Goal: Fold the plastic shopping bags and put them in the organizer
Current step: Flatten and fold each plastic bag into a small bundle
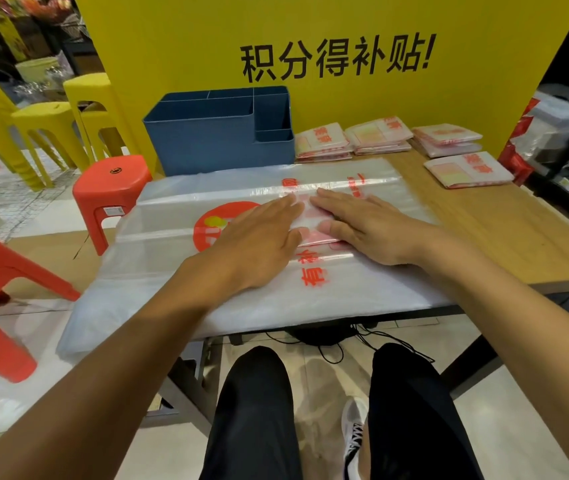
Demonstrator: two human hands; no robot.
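On the wooden worktop (pixel 504 223) | translucent plastic shopping bag with red print (pixel 179 216) lay flat, left end overhanging | left hand (pixel 259 237), right hand (pixel 366 226) pressed it, grip flat, fingers straight | blue compartmented plastic organizer (pixel 220 133) behind | folded bag stacks (pixel 380 136) beside it

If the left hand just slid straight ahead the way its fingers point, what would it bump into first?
The left hand lies flat on the spread bag, fingers aimed forward and right. Sliding on, it would probably meet the right hand's fingertips first, as they lie just beside its own. Past those, the folded bags.
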